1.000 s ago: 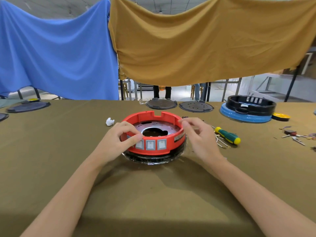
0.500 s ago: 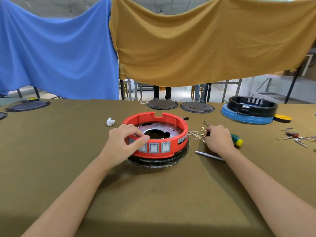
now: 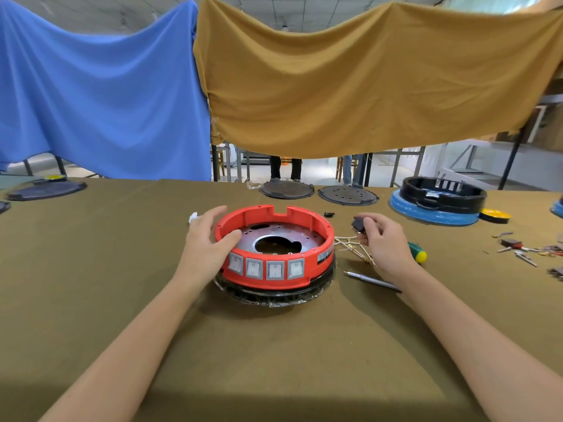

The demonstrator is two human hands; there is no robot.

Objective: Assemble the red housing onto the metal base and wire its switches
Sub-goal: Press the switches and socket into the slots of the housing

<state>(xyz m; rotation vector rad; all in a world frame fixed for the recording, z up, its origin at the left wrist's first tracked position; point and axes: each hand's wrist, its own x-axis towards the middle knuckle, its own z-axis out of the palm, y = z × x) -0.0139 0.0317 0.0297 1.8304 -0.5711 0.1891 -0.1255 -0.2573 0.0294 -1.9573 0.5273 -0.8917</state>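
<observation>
Left hand: the left hand (image 3: 203, 242) lies on the left wall of the red housing (image 3: 275, 271), fingers fairly straight along the outside and the thumb hooked over the rim onto the inner side.
Right hand: the right hand (image 3: 383, 242) is raised to the right of the housing, its thumb and fingers curled and pinching a small black part (image 3: 358, 225) at their tips; it looks like a switch, though it is too small to be sure.
Red housing: it sits on the metal base (image 3: 275, 239), just right of the left palm and left of the right hand, apart from the latter.
Switches: four grey rocker switches (image 3: 265, 268) stand in a row in the housing's near wall, just below and right of the left thumb.
Black ring: a dark ring (image 3: 274, 295) shows under the housing.
Wires: a tangle of pale wires (image 3: 353, 246) lies just below the pinched part, between the housing and the right hand.
Tools: a green and yellow screwdriver (image 3: 417, 252) pokes out behind the right hand; a slim metal tool (image 3: 370, 280) lies under the right wrist.
Table: an olive cloth covers the table (image 3: 122, 284).
Further off: two dark discs (image 3: 316, 191) lie beyond both hands; a black housing on a blue base (image 3: 438, 202) stands far right of the right hand.
</observation>
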